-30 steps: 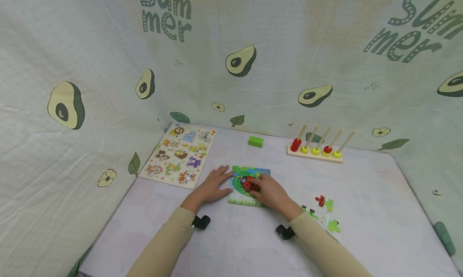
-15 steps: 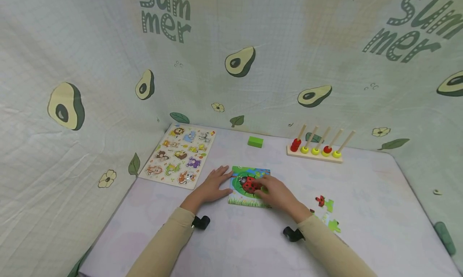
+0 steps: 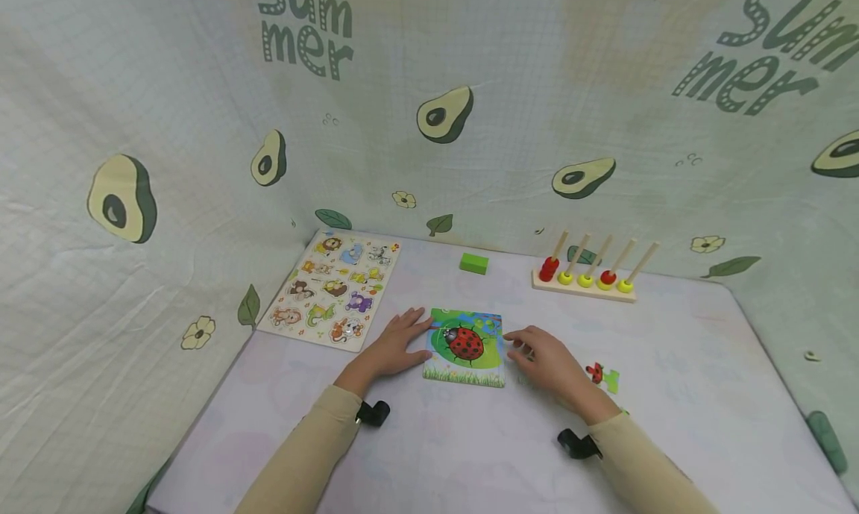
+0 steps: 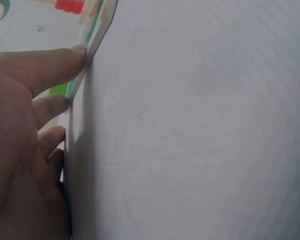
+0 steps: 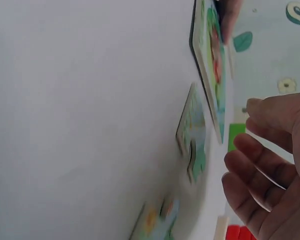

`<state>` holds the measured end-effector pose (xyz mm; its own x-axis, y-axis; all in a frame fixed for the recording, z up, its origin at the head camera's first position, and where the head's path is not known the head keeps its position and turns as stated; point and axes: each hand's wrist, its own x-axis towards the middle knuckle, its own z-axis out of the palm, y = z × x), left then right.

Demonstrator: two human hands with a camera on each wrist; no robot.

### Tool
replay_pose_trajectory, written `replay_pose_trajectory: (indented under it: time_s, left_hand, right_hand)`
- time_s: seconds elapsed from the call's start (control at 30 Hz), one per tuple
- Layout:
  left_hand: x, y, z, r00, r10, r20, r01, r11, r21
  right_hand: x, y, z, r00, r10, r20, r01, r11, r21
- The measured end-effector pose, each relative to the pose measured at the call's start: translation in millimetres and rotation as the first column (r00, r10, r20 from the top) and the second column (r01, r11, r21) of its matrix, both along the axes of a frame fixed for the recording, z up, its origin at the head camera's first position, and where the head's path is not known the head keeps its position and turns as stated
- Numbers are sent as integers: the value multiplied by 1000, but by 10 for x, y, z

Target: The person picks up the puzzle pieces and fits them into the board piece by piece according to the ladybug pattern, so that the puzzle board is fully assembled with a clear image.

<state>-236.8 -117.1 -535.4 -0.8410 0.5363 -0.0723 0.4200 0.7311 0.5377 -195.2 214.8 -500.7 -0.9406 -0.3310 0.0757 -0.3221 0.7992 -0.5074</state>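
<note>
A square ladybug jigsaw puzzle [image 3: 464, 346] lies flat on the table in front of me. My left hand [image 3: 391, 345] rests at its left side with fingers spread, the thumb and index fingertips at the edge. In the left wrist view, that thumb [image 4: 50, 70] lies against the puzzle's rim. My right hand [image 3: 546, 365] is just right of the puzzle, its fingers loosely bent and holding nothing. Loose jigsaw pieces [image 3: 609, 380] lie beyond the right wrist; others are mostly hidden under the forearm. The right wrist view shows a jigsaw piece [image 5: 192, 127] beside the puzzle.
An animal peg-style board [image 3: 332, 289] lies at the back left. Behind the puzzle sits a green block [image 3: 474, 262]. A wooden bead stacker [image 3: 584, 286] with red and yellow beads stands at the back right. Printed cloth [image 3: 510, 111] hangs behind the table.
My right hand has come off the ladybug puzzle and moved right, uncovering its right half. The forearm now covers more of the loose pieces. My left hand has stayed put.
</note>
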Motion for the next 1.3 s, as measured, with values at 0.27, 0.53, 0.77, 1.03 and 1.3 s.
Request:
replay_pose_trajectory:
  time_s: [0.27,0.53,0.77,1.03,1.3]
  left_hand:
    - [-1,-2,0,1000,3,4,-3,1000,0]
    - [-2,-1,-4,1000,-1,-2,1,1000,-14]
    - [0,2,-22,1000,8,-4,-8,1000,-15]
    - [9,3,-1,1000,-4,-11,4,1000,-7]
    - [2,6,-1,1000,3,-13,-3,1000,-14]
  right_hand:
    - [123,371,45,997,-75,7,74,997,32]
    - [234,730,49,990,-141,24,139,988,69]
    - [319,1007,33,980,-196,41,191,976,108]
    - [384,1263,-41,964,-245,106,227,960,162]
    - [385,1359,-80,955,-259,145,230,954,190]
